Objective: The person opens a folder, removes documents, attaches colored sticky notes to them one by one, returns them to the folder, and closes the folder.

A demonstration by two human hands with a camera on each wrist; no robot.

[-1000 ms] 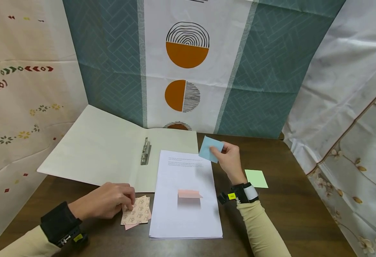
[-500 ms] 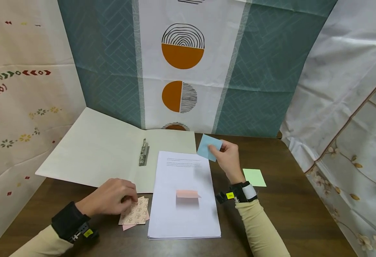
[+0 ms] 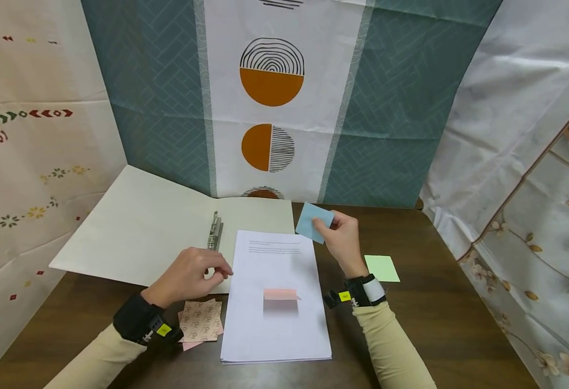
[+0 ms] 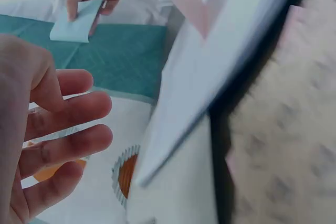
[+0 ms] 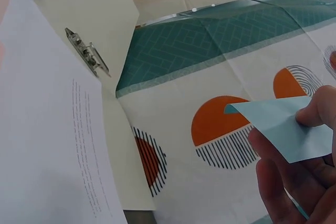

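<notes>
Between thumb and fingers, my right hand [image 3: 345, 240] pinches a light blue sticky note [image 3: 313, 222], held up by the top right corner of a stack of printed paper [image 3: 279, 335]. In the right wrist view the blue sticky note [image 5: 286, 124] has one curled corner. My left hand [image 3: 194, 275] is in the air near the left edge of the paper, its fingers loosely bent with nothing in them, as the left wrist view shows. A pink sticky note [image 3: 280, 294] sticks to the top sheet, partly lifted.
An open white binder [image 3: 133, 227] with a metal clip [image 3: 215, 232] lies behind the paper. Patterned beige squares [image 3: 201, 321] rest over a pink sheet [image 3: 192, 346] at left. A green sticky note [image 3: 382, 268] lies at right on the wooden table [image 3: 440, 324].
My left hand has left the patterned beige squares and moved right and away from me, towards the paper. The right hand keeps its pinch on the blue sticky note, almost still.
</notes>
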